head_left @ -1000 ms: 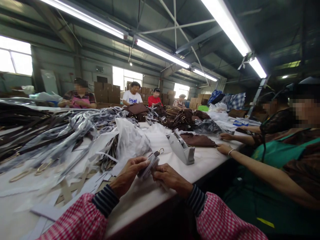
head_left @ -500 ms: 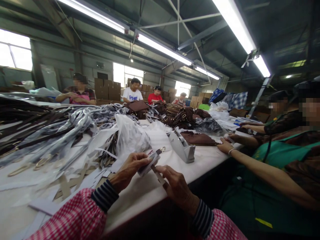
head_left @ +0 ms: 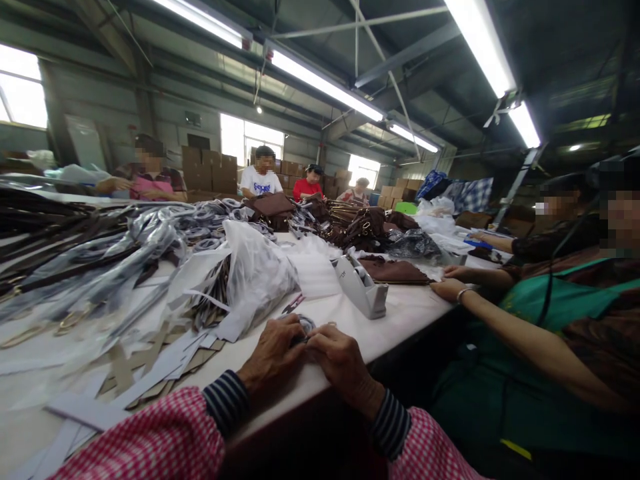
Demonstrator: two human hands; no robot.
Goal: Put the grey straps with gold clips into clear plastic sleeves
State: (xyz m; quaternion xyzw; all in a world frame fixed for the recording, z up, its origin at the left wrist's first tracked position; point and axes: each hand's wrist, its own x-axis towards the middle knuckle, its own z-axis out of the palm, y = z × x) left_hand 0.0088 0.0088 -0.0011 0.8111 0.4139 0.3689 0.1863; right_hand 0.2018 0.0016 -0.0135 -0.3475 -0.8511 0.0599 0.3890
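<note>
Close together over the table's near edge, both hands pinch a small coiled strap [head_left: 307,324] in greyish clear wrap. My left hand [head_left: 273,350] has its fingers closed on the coil's left side. My right hand [head_left: 345,363] grips it from the right, its fingertips almost touching the left ones. Much of the coil is hidden behind the fingers. A bit of gold-coloured metal [head_left: 332,324] shows above the right fingers. Just beyond lies a small dark and pinkish tool [head_left: 292,304], perhaps thread snips. The grey tape dispenser [head_left: 367,293] stands to the right.
Wrapped straps [head_left: 155,233] pile up on the left, with a plastic bag [head_left: 255,273] of strips nearer. Loose card strips [head_left: 120,373] lie at front left. Brown bags [head_left: 350,223] are heaped farther back. A co-worker's hand [head_left: 447,289] touches a brown piece [head_left: 393,271] on the right.
My hands have come closer together and turned over the coiled strap. The beige strip under my right fingers and most of the metal clasp no longer show. The view has shifted slightly.
</note>
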